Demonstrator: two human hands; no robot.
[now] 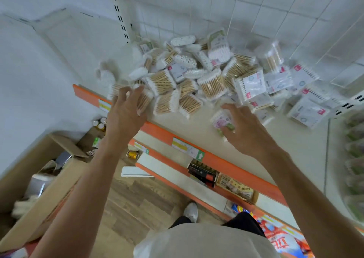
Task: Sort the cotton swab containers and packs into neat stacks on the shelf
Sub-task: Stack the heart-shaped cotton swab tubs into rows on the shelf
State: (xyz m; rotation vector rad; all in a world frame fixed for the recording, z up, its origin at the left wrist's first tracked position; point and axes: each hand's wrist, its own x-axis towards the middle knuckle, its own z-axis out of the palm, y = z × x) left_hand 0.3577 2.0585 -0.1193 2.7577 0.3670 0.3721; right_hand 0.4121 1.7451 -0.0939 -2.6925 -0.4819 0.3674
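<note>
A loose pile of cotton swab packs [199, 74] lies across the cream shelf [285, 139]. It holds clear bags of wooden-stick swabs, flat packs with red labels [252, 84] and a clear round tub [272, 57] at the back. My left hand [126, 110] reaches over the orange shelf edge with straight fingers. The fingertips touch a wooden-stick pack [143, 100] at the pile's front left. My right hand [246, 129] is at the pile's front. Its thumb and fingers curl round a small pack with a pink flower label [221, 121], which is blurred.
An orange price rail [216, 159] runs along the shelf front, with lower shelves of goods beneath. An open cardboard box [45, 179] stands on the wooden floor at left. A wire grid backs the shelf. Green-packed goods [354, 159] fill the neighbouring bay at right.
</note>
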